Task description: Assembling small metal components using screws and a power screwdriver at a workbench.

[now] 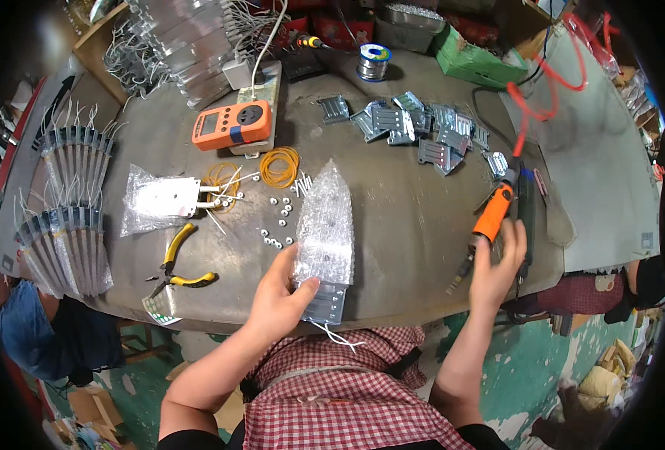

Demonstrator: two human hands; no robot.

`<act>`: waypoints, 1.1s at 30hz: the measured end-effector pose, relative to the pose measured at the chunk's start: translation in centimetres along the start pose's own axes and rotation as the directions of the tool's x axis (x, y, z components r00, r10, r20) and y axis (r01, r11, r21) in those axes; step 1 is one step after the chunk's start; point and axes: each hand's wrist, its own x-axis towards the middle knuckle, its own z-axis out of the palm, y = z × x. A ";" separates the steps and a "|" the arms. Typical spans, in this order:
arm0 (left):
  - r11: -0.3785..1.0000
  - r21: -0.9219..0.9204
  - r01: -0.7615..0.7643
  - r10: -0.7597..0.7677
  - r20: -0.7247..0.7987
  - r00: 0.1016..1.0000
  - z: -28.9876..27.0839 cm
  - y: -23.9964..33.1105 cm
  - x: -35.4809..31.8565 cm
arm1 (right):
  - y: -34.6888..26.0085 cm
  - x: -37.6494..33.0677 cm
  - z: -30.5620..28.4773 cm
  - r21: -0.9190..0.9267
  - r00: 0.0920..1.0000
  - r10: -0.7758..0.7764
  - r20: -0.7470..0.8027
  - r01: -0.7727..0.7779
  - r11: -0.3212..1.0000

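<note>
My left hand (281, 294) grips a flat device in clear bubble wrap (325, 232) at the table's front edge. Its dark end plate (325, 304) sticks out of the wrap toward me, with thin white wires (336, 336) hanging from it. Over on the right, my right hand (497, 262) has its fingers apart beside an orange power screwdriver (495, 211); the thumb is at its lower end, and whether it touches cannot be made out. A red coiled hose (531, 112) runs up from the tool. Small white ring-shaped parts (282, 223) lie left of the wrapped device.
Yellow-handled pliers (175, 255), another wrapped device (163, 201) and an orange meter (231, 125) lie to the left. Grey metal plates (392, 120) are heaped at the back. A solder spool (373, 64) stands behind them. Wrapped devices (66, 247) are stacked far left. A dark pen-shaped tool (526, 225) lies right.
</note>
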 end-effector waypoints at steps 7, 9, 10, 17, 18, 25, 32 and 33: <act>0.884 0.218 -0.414 0.380 0.183 0.907 0.9 2.3 -0.6 | -10.3 -7.0 -0.5 0.700 0.651 -0.282 0.705 -0.703 0.126; 0.884 -0.130 -0.450 0.458 0.037 0.888 0.4 3.8 0.4 | -10.1 -6.8 -0.6 0.658 0.656 -0.185 0.732 -0.608 0.445; 0.847 -0.363 -0.389 0.431 0.038 0.902 0.3 5.0 1.0 | -9.3 -7.0 0.1 0.687 0.689 -0.228 0.688 -0.517 0.511; 0.952 -0.306 -0.006 0.059 0.163 0.985 1.0 3.8 1.6 | -11.1 -5.6 -1.3 0.682 0.651 -0.215 0.728 -0.720 0.130; 0.969 -0.245 -0.034 0.086 0.202 0.976 1.6 3.3 0.5 | -11.1 -5.4 -1.2 0.720 0.695 -0.199 0.691 -0.686 0.107; 0.923 0.153 -0.353 0.251 0.456 0.854 3.1 2.6 1.7 | -7.4 -4.1 -0.5 0.704 0.685 -0.166 0.709 -0.701 0.112; 0.142 0.747 -0.649 0.690 0.396 0.606 -4.6 2.8 8.9 | -6.1 -1.2 -3.2 0.338 0.799 -0.156 0.581 -0.063 0.939; 0.034 0.817 -0.576 0.692 0.397 0.603 -5.7 3.1 10.0 | -6.1 -1.0 -3.2 0.213 0.775 -0.285 0.564 0.197 0.957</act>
